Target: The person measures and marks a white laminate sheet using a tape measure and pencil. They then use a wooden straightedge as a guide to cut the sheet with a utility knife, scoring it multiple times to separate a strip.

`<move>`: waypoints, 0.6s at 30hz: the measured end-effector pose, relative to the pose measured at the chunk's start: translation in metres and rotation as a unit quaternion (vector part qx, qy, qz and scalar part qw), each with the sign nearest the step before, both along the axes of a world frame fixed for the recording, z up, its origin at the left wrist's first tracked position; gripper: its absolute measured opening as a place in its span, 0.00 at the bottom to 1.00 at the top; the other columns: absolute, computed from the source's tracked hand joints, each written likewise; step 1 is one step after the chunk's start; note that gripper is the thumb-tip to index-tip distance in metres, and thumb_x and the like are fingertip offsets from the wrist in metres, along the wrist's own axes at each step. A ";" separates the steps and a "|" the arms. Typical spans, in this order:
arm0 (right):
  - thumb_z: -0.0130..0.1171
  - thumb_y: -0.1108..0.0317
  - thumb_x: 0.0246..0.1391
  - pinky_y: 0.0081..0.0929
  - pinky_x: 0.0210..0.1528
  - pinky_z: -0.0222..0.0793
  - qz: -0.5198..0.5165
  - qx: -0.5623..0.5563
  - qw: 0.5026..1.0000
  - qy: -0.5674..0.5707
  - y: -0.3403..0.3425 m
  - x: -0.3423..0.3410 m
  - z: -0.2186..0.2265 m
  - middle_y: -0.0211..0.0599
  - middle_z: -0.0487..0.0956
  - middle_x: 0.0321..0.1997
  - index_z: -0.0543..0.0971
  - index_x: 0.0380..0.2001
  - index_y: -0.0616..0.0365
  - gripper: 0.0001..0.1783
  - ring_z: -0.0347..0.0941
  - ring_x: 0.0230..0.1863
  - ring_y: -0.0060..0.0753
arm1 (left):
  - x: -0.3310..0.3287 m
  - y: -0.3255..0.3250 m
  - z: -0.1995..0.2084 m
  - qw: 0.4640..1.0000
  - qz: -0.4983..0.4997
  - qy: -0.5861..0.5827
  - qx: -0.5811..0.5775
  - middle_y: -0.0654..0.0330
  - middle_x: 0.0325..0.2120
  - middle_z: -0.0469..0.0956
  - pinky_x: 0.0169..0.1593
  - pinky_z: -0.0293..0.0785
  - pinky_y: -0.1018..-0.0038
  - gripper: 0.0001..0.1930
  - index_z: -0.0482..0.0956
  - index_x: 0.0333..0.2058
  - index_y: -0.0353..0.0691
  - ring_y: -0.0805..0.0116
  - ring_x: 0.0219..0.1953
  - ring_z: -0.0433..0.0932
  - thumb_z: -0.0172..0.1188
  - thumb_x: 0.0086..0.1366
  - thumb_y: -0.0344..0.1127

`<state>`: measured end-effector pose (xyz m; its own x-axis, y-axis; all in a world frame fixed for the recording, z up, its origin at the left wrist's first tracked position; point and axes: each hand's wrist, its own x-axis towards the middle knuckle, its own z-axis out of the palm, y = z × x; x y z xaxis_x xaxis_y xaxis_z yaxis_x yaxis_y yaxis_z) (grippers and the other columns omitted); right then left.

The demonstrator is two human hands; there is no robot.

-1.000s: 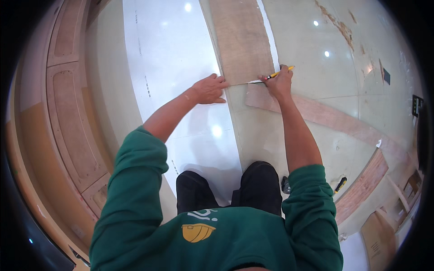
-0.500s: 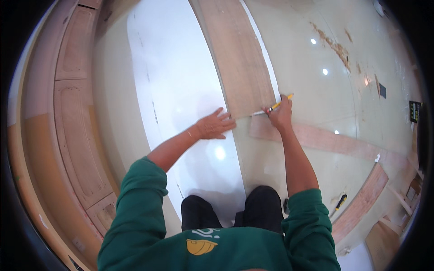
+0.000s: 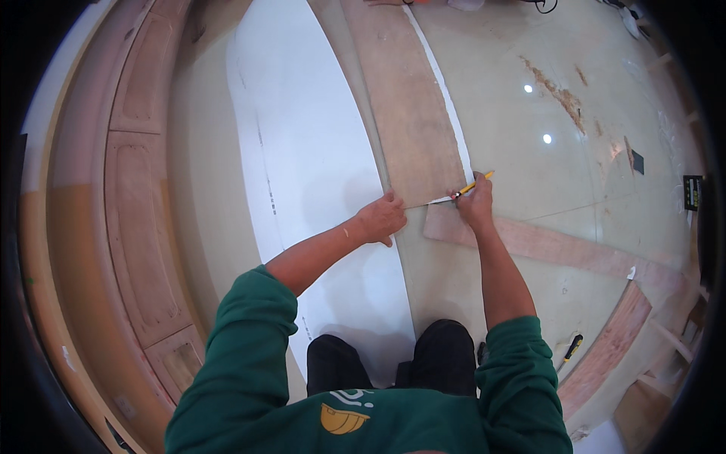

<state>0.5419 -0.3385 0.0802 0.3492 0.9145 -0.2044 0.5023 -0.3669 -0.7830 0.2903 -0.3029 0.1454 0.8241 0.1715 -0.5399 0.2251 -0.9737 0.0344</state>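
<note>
A long brown wooden board [image 3: 412, 113] lies lengthwise ahead of me over a white strip that shows along its right edge. My left hand [image 3: 382, 219] is at the board's near left corner, fingers curled together against it, with its wrist over the large white sheet [image 3: 310, 136]. At the near right corner, my right hand [image 3: 476, 206] pinches a slim yellow stick [image 3: 476, 184] with a dark end, pencil-like. The dark end points left, close to the board's near edge. Part of the stick is hidden by my fingers.
A reddish plank [image 3: 544, 242] runs rightward beside my right forearm, with another plank [image 3: 605, 356] nearer. A yellow-and-black handled tool [image 3: 573, 346] lies on the floor. Panelled wood [image 3: 144, 227] stands along the left. Another person's hand [image 3: 383, 2] shows at the board's far end.
My left hand has gone from spread fingers to curled ones at the board's corner. My right hand stays at the near right corner with the yellow stick. Another person's hand has come into view.
</note>
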 end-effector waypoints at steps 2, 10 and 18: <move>0.78 0.66 0.41 0.48 0.57 0.67 -0.001 -0.001 1.000 -0.012 0.001 -0.001 -0.001 0.61 0.71 0.52 0.70 0.56 0.70 0.40 0.69 0.55 0.61 | -0.002 0.000 0.015 1.000 -0.003 0.001 -0.004 0.65 0.37 0.77 0.65 0.61 0.57 0.23 0.79 0.41 0.46 0.62 0.54 0.69 0.70 0.55 0.56; 0.77 0.68 0.39 0.45 0.58 0.68 0.050 0.069 0.996 0.002 -0.033 -0.085 -0.018 0.58 0.73 0.51 0.69 0.58 0.69 0.43 0.70 0.56 0.59 | -0.037 -0.020 0.086 0.999 -0.001 -0.041 -0.001 0.64 0.34 0.75 0.66 0.61 0.54 0.07 0.81 0.37 0.47 0.63 0.51 0.70 0.63 0.60 0.39; 0.68 0.78 0.45 0.41 0.49 0.71 0.016 0.047 0.984 0.172 -0.128 -0.175 -0.012 0.51 0.73 0.45 0.73 0.56 0.64 0.32 0.73 0.45 0.54 | -0.043 -0.039 0.108 0.993 0.008 -0.118 0.020 0.63 0.35 0.74 0.69 0.61 0.52 0.05 0.81 0.34 0.42 0.63 0.47 0.72 0.57 0.60 0.30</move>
